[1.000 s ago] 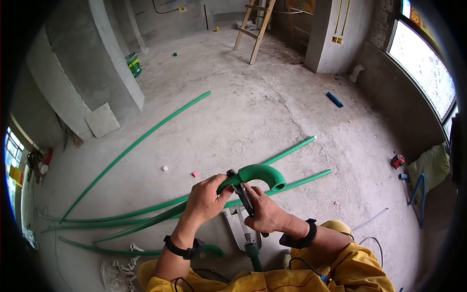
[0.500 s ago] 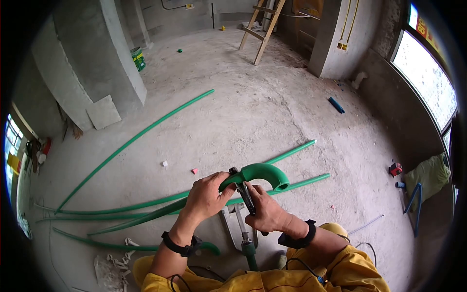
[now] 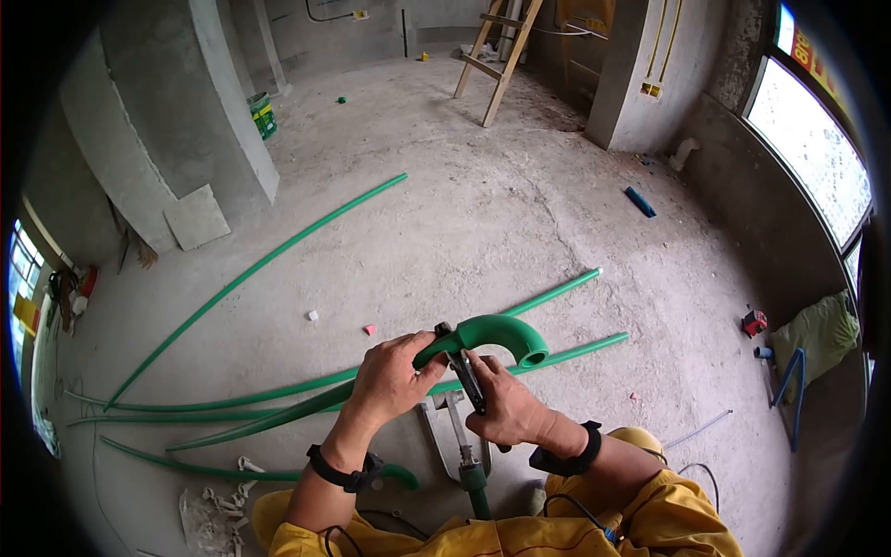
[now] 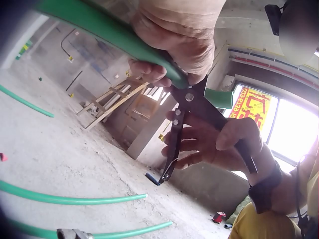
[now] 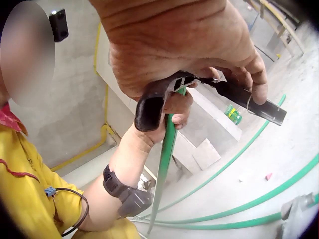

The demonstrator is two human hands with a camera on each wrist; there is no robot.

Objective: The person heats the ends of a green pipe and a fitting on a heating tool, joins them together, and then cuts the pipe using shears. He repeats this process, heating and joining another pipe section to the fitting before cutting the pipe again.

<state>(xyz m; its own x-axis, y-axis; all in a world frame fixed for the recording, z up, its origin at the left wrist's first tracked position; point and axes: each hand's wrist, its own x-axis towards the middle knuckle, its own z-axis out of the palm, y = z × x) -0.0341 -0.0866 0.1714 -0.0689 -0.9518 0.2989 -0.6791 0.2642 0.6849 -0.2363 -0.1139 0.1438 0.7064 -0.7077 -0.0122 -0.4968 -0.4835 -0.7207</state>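
My left hand (image 3: 394,373) grips a thick green pipe (image 3: 306,408) just short of its hooked, curved end (image 3: 501,330). Across the pipe, between that hand and the curve, sits a dark pipe cutter (image 3: 471,382). My right hand (image 3: 512,407) holds the cutter's handles. In the left wrist view the two cutter handles (image 4: 175,137) stand spread, the right thumb on one and the fingers round the other. From the right wrist, the cutter's black handle end (image 5: 149,112) shows under the palm, with the left hand behind it. The blade is hidden.
Below the hands stands a grey metal frame (image 3: 432,436) with a green end piece. Several green pipes (image 3: 251,260) lie on the concrete floor (image 3: 464,213). A wooden ladder (image 3: 501,70) is at the back, a blue tube (image 3: 639,201) at the right, white scraps (image 3: 209,520) near the left knee.
The head view has shifted slightly. Both hands keep their places on the pipe and the pipe cutter.
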